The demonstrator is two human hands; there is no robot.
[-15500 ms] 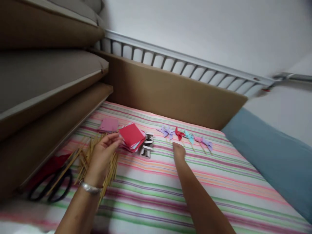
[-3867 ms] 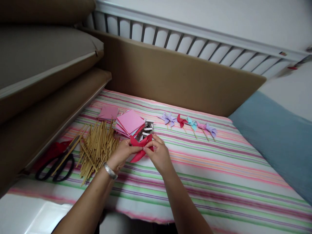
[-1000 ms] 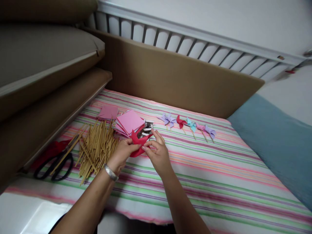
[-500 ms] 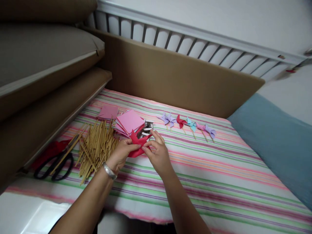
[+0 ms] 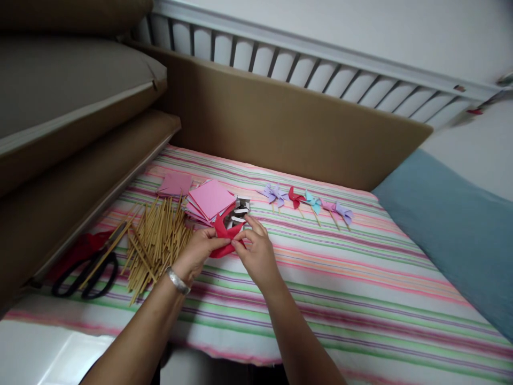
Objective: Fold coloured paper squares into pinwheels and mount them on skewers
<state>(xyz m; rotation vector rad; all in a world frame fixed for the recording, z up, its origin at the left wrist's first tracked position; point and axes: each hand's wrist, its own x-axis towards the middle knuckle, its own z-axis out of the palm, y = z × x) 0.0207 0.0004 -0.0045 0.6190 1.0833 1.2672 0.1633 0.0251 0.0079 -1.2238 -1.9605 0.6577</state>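
My left hand point(image 5: 196, 254) and my right hand point(image 5: 256, 254) meet over the striped cloth point(image 5: 320, 278), both pinching a folded red paper piece point(image 5: 223, 235) between the fingertips. A silver bracelet point(image 5: 177, 280) sits on my left wrist. Just behind the red paper lies a stack of pink paper squares point(image 5: 208, 200) and a small black-and-white object point(image 5: 239, 208). A heap of thin wooden sticks point(image 5: 156, 240) lies left of my left hand.
Several small paper pinwheels on sticks point(image 5: 308, 203) lie in a row further back. Black-handled scissors point(image 5: 86, 267) rest at the far left on red paper. A brown board point(image 5: 280, 128) and white railing point(image 5: 320, 69) close the back; brown cushions stack left; a blue pillow point(image 5: 452, 235) lies right.
Since a second ago my hands keep the red paper and have barely shifted; the fingers work its folds. Much earlier my left hand reached into the paper stack, red square on top.
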